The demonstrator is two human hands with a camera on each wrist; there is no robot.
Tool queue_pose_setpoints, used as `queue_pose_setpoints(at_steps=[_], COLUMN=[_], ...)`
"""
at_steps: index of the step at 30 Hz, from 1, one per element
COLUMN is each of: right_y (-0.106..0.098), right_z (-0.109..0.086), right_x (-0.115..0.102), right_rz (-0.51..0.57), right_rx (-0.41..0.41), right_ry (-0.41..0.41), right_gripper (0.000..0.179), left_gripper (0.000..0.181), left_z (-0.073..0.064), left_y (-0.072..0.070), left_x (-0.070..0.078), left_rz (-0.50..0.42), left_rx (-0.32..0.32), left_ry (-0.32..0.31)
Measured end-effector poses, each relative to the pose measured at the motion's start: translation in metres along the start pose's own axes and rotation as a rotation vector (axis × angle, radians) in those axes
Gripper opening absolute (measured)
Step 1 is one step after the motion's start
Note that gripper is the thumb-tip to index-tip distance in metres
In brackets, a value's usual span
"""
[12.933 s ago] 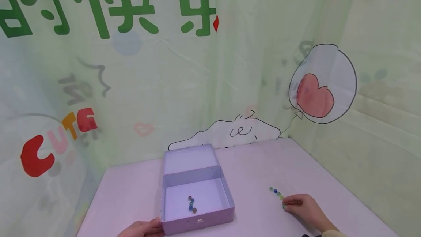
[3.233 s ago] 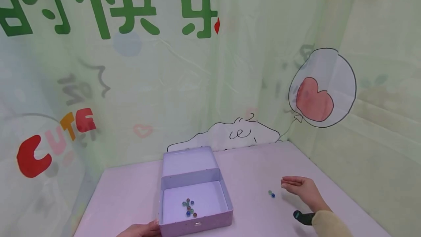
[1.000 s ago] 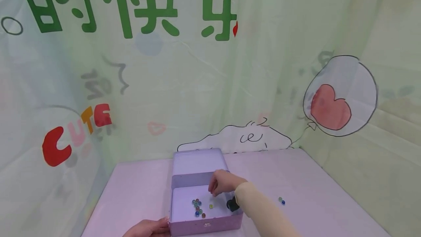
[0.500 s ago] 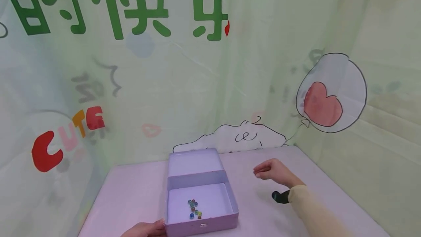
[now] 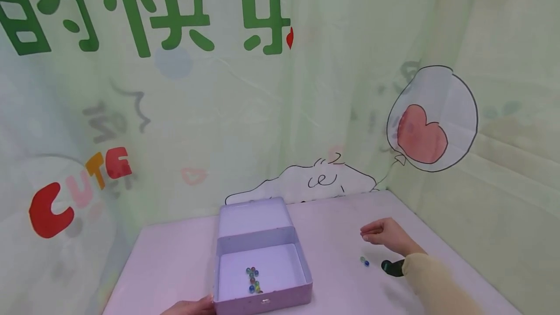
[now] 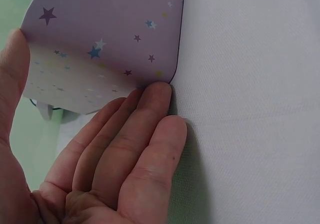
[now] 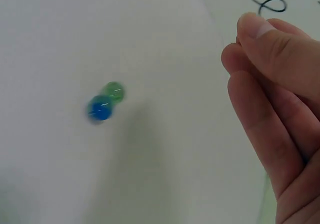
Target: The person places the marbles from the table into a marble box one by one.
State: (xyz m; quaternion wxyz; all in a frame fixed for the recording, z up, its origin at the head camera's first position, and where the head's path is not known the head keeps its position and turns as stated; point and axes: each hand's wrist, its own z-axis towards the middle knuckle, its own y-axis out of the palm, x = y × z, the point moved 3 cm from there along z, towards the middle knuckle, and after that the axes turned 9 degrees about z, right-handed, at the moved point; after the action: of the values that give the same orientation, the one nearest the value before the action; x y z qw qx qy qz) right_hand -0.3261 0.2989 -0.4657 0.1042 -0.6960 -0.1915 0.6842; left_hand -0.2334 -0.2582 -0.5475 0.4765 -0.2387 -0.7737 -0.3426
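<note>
A lilac tin box (image 5: pixel 267 303) with its lid folded back stands on the table. Several glass marbles (image 5: pixel 252 280) lie on its floor, towards the front left. My left hand (image 5: pixel 192 306) rests at the box's front left corner; in the left wrist view its fairly straight fingers touch the star-printed side (image 6: pixel 115 34), with the thumb at the far edge. My right hand (image 5: pixel 391 235) hovers over the table right of the box, fingers extended and thumb close to them, nothing visible between. Below it, a green marble (image 7: pixel 114 92) and a blue marble (image 7: pixel 100 108) lie touching.
A pale pink-lilac table (image 5: pixel 332 237) carries everything. Printed curtains (image 5: pixel 245 111) enclose it at the back and sides. A black wrist device (image 5: pixel 392 267) hangs under my right wrist. The open lid (image 5: pixel 255 217) lies behind the box.
My right hand dropped a yellow-green marble into the box, then moved back right to above the two remaining marbles. That marble rolled left to join the others. My left hand stayed at the box.
</note>
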Motion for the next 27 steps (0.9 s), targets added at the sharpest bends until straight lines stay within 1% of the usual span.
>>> queue_pose_setpoints(at_steps=[2, 3, 5, 7, 9, 10, 12, 19, 22, 27], right_y=[0.005, 0.007, 0.01, 0.012, 0.013, 0.013, 0.013, 0.016, 0.018, 0.022], right_z=[-0.002, -0.004, -0.008, -0.011, -0.012, -0.012, -0.012, -0.009, -0.009, -0.011], right_x=[0.013, 0.02, 0.034, 0.045, 0.054, 0.057, 0.061, 0.069, 0.069, 0.065], right_rz=[-0.009, -0.012, -0.025, -0.041, -0.052, -0.056, -0.061, -0.072, -0.091, -0.114], right_rx=[0.008, 0.015, 0.036, 0.066, 0.094, 0.11, 0.129, 0.154, 0.164, 0.171], right_ry=[0.021, 0.034, 0.072, 0.107, 0.136, 0.148, 0.159, 0.18, 0.173, 0.152], right_gripper=[0.035, 0.035, 0.034, 0.032, 0.03, 0.029, 0.029, 0.034, 0.036, 0.039], left_gripper=[0.064, 0.063, 0.062, 0.062, 0.063, 0.063, 0.065, 0.066, 0.068, 0.066], left_z=[0.001, 0.002, 0.002, 0.002, 0.001, 0.0, -0.001, -0.001, -0.001, -0.001], left_y=[0.001, 0.0, 0.0, 0.001, 0.001, 0.001, 0.001, -0.003, -0.003, -0.004], left_x=[-0.002, -0.002, -0.003, -0.003, -0.002, -0.002, -0.001, 0.0, -0.001, -0.003], left_rz=[-0.016, 0.004, 0.016, 0.013, 0.03, 0.032, 0.041, 0.118, 0.126, 0.123], left_rx=[-0.014, 0.011, 0.039, 0.046, 0.069, 0.07, 0.072, 0.134, 0.143, 0.139], left_ry=[-0.003, 0.006, 0.011, 0.002, 0.0, -0.006, -0.011, -0.022, -0.019, -0.029])
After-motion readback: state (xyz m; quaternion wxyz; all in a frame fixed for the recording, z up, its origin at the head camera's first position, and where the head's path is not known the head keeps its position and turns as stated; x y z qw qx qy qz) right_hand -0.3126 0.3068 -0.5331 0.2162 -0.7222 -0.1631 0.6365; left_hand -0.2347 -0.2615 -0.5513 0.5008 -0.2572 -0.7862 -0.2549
